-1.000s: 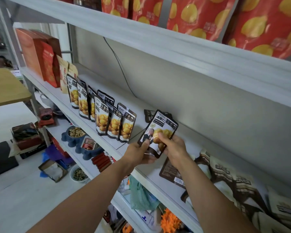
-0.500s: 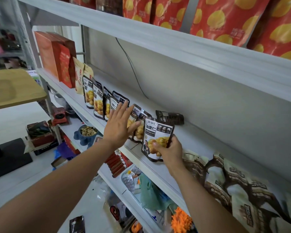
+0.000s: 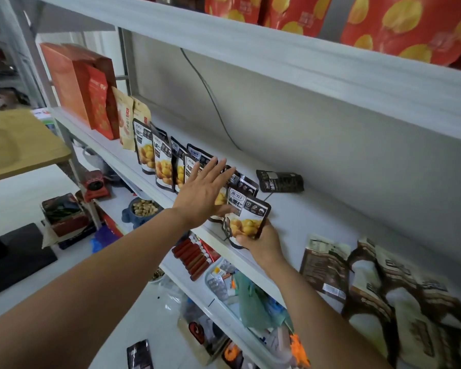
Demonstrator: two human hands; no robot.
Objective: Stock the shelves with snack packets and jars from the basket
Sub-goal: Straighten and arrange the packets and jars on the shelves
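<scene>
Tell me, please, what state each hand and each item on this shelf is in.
row of packets: standing upright.
chestnut packet: upright, at the row's right end.
left hand: open, fingers straight, over the row.
right hand: grips the chestnut packet's bottom.
dark packet: lying flat by the back wall.
brown packets: lying flat, overlapping.
red boxes: upright at the left end.

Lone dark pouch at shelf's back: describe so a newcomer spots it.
Find the middle white shelf with its row of upright chestnut packets. Behind the row's right end, near the wall, is the dark pouch. It alone is turned sideways.
</scene>
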